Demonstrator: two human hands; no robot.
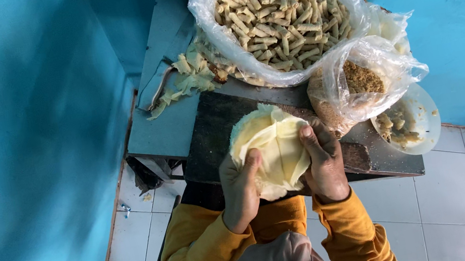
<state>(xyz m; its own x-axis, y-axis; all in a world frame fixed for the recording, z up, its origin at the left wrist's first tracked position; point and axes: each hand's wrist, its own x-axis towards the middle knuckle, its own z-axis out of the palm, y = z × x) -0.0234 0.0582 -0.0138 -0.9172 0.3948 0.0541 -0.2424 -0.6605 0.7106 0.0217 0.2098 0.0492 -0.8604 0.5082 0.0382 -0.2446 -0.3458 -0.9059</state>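
Observation:
A stack of thin, pale yellow round wrappers (274, 148) lies on a dark board (208, 135). My left hand (240, 189) grips the stack's near left edge, thumb on top. On the right edge, my right hand (322, 162) presses its thumb on the top sheet, which is creased and lifted. Both sleeves are mustard yellow.
A large clear bag of finished tan rolls (275, 8) sits on the grey table (162, 130) behind the board. Next to it are a smaller bag of brown crumbs (358, 83), a white bowl with filling (412, 121) and wrapper scraps (188, 78). Blue walls stand close on both sides; the floor is white tile.

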